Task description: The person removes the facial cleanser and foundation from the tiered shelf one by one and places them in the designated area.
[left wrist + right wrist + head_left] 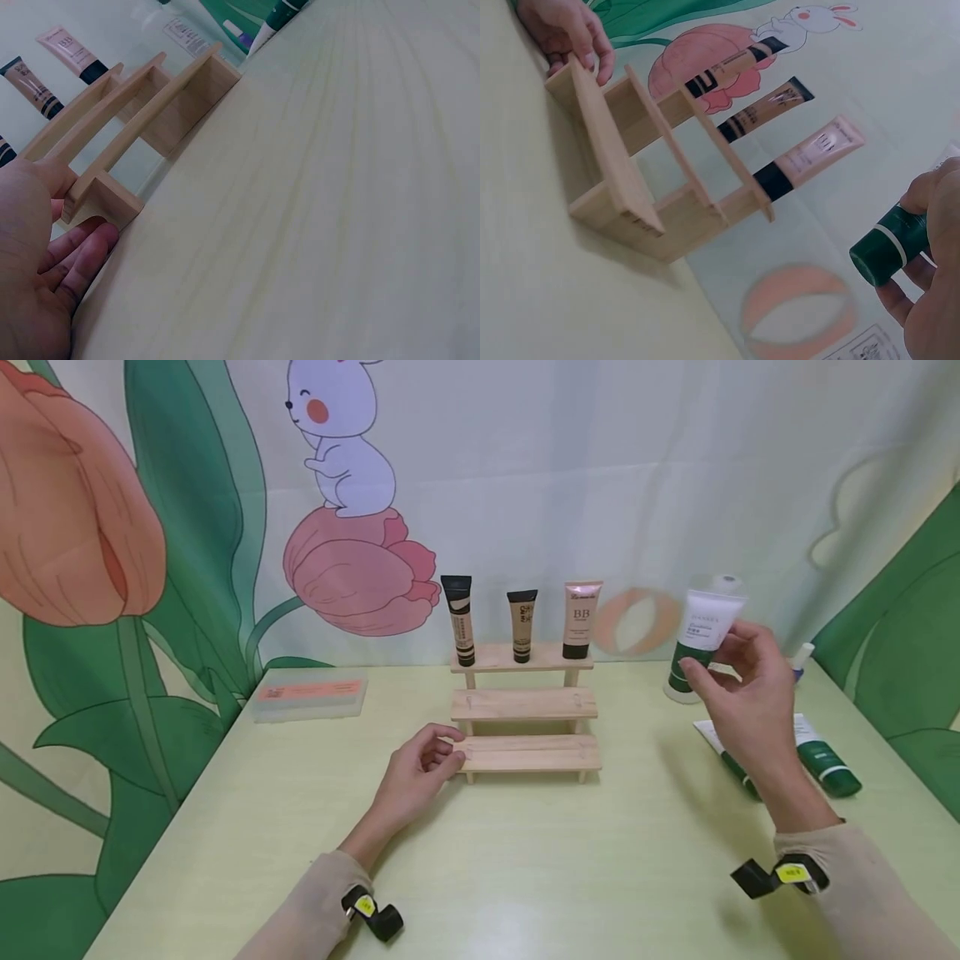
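Note:
My left hand (pixel 416 772) grips the left end of the lowest step of a three-step wooden display rack (pixel 525 703), thumb and fingers round the board's end. On the rack's top step stand a slim black-topped tube (pixel 461 622), a shorter tan and black tube (pixel 522 627) and a pink BB cream tube (pixel 582 617), each on its cap. To the right of the rack, my right hand (pixel 753 693) holds a white squeeze tube (pixel 708 614) with a green cap (pixel 889 247) upright above the table, cap down. My palm hides part of it.
A clear bottle (pixel 176 34) stands behind the held tube. Two more white and green tubes, one a green-capped tube (pixel 825 764), lie under my right wrist. A small white-topped bottle (pixel 802 656) is behind them. A flat translucent case (pixel 311 697) lies at the back left.

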`<state>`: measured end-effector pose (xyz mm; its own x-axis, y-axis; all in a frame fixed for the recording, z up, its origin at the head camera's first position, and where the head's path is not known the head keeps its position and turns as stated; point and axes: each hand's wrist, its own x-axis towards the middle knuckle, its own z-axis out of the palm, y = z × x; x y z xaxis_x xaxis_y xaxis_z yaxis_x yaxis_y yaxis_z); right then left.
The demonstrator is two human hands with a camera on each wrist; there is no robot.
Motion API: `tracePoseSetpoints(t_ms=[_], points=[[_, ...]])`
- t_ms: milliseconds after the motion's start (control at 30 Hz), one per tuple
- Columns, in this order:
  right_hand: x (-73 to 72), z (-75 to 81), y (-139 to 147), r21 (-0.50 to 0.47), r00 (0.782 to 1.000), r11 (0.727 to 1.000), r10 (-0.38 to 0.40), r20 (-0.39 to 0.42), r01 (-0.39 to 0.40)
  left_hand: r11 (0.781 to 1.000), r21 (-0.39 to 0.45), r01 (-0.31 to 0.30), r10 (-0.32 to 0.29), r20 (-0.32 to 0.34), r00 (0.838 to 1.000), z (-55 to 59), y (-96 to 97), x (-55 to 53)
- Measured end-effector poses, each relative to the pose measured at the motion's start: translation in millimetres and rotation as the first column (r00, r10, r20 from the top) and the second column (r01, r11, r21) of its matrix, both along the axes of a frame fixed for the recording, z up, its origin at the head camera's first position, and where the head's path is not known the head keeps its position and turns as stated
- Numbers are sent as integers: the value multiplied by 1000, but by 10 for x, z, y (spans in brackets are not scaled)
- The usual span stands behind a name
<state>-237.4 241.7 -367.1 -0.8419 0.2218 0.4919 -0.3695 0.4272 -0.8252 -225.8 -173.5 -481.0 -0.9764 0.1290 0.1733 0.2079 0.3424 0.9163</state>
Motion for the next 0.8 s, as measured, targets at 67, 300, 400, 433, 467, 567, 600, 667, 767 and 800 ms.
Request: tracePoseSetpoints(t_ms=[67,300,400,433,467,567,600,667,767,800], points=[[5,-71,26,17,1000,1000,-5,25,4,1000,1,1,-1,1,1000,-1,-3,4],[63,-316,80,55,994,998,-12,109,6,1000,7,5,-5,-6,1000,-4,-6,5],[95,-409,85,76,990,997,-14,140,3,1000,5,4,-3,-10,1000,3,-4,2],[107,-437,85,82,988,997,-13,151,0,1000,3,3,-3,-11,1000,5,-4,-1],[119,-465,83,92,987,996,-13,161,-2,1000,1,2,-2,-12,1000,10,-5,-1],[155,-554,78,129,981,992,-13,192,-12,1000,-2,2,-2,-14,1000,14,-5,-6],[165,-583,79,139,979,990,-11,204,-17,1000,-1,3,-3,-14,1000,12,-4,-8],[180,-645,79,153,976,988,-4,219,-30,1000,1,4,-4,-13,1000,9,-1,-8],[196,-729,64,181,973,983,-2,233,-41,1000,4,5,-5,-9,1000,-2,2,-11],[199,-756,57,192,970,980,-4,243,-44,1000,4,5,-5,-9,1000,-2,4,-10]])
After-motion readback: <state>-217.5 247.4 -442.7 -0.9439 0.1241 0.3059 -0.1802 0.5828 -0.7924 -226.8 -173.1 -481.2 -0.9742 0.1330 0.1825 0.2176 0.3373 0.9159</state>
